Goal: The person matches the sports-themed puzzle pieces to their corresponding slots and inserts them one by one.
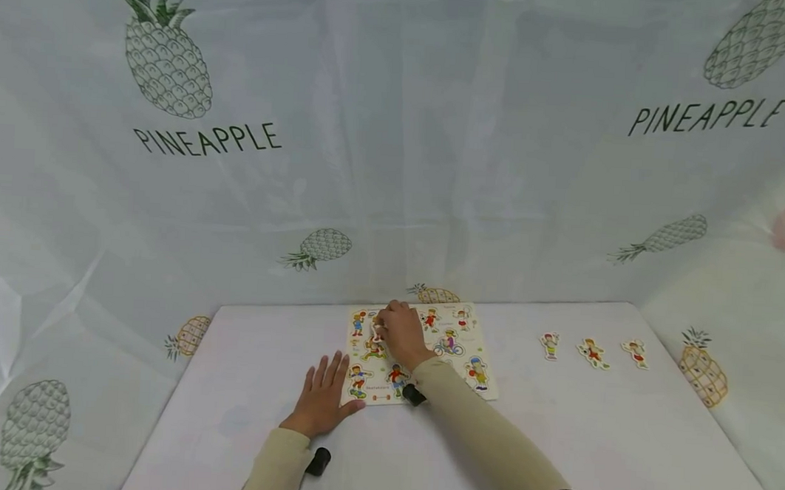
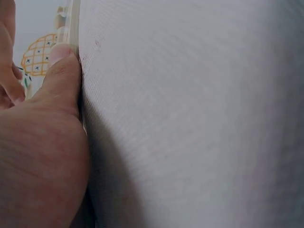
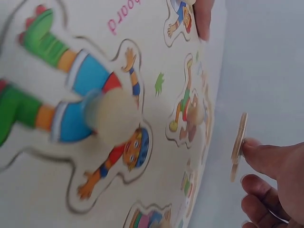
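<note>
A wooden peg puzzle board (image 1: 487, 342) with printed figures of children at sport lies on the white-covered table. My right hand (image 1: 404, 339) is over its upper left part. In the right wrist view, the right thumb and fingers (image 3: 261, 156) pinch a thin wooden puzzle piece (image 3: 239, 140), seen edge-on and raised off the board; its picture is turned away. The left hand (image 1: 321, 400) lies flat with fingers spread at the board's lower left edge. Its thumb (image 2: 64, 71) rests along that edge. Several knobbed pieces, including a skateboarder (image 1: 359, 379), sit in the board.
Three loose figure pieces lie in a row to the right of the board: a left one (image 1: 550, 346), a middle one (image 1: 593, 354) and a right one (image 1: 636, 354). A pineapple-printed sheet (image 1: 436, 166) hangs behind the table's back edge.
</note>
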The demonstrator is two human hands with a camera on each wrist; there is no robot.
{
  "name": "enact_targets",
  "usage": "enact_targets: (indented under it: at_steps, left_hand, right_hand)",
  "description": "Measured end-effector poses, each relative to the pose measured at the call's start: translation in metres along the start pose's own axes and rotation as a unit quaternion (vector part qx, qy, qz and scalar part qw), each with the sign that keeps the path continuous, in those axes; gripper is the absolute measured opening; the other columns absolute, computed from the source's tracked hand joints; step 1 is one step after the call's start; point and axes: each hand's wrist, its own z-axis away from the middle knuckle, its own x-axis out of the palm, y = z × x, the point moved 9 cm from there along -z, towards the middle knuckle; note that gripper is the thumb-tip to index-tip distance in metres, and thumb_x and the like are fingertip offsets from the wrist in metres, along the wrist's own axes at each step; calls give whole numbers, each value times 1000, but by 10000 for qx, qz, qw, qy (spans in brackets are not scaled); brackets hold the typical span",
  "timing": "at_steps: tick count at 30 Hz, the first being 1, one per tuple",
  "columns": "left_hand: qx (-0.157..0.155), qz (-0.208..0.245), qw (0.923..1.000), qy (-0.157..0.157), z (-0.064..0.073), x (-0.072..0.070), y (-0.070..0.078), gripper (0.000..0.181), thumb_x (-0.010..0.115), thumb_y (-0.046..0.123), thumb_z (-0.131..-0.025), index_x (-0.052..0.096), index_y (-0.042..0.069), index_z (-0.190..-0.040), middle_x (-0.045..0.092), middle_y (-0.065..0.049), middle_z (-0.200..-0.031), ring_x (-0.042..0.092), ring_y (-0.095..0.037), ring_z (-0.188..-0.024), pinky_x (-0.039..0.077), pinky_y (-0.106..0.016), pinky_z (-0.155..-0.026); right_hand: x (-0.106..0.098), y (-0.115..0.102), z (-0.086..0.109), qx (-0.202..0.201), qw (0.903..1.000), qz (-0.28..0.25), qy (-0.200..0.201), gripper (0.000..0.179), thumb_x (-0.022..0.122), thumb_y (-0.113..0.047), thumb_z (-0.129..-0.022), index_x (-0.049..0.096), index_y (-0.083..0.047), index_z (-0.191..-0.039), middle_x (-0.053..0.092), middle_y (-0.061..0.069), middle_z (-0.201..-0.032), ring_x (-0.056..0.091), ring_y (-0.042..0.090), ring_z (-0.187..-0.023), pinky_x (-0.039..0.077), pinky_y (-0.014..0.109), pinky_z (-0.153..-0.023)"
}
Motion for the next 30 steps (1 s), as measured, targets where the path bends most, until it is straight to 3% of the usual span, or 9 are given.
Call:
enact_targets:
  at_steps: [7,13,22,30]
  left_hand:
    - [-31,140,9999,9,4,-6,6,96,69,52,-99,27,-4,-164,23,-26,-172,18,-52,-158,16,-68,-126]
    - [-13,328,9995,-24,7,-12,10,97,64,56,-101,24,-4,-165,21,-26,-173,15,-52,-158,14,-69,-126]
    - [15,179,9998,79,3,-2,2,96,68,55,-98,27,-3,-164,23,-25,-173,18,-51,-158,17,-68,-126]
    - [67,409,9991,-59,9,-12,11,98,59,60,-102,21,-3,-166,20,-26,-173,14,-52,-159,11,-68,-127]
  right_hand:
    - [12,-6,-8,-7,9999,158,22,7,82,-17,-94,77,-13,-96,64,4,-96,62,24,-95,54,45,-90]
    - [20,-10,-15,-25,9999,143,-42,6,80,-17,-96,77,-12,-96,65,5,-97,63,25,-95,54,46,-90]
    - [32,-9,-24,104,9991,130,-389,7,78,-17,-98,77,-13,-92,65,6,-96,63,26,-94,55,46,-89]
    - [41,-12,-32,217,9976,281,-594,6,80,-16,-96,77,-14,-92,64,4,-95,62,24,-93,55,44,-90]
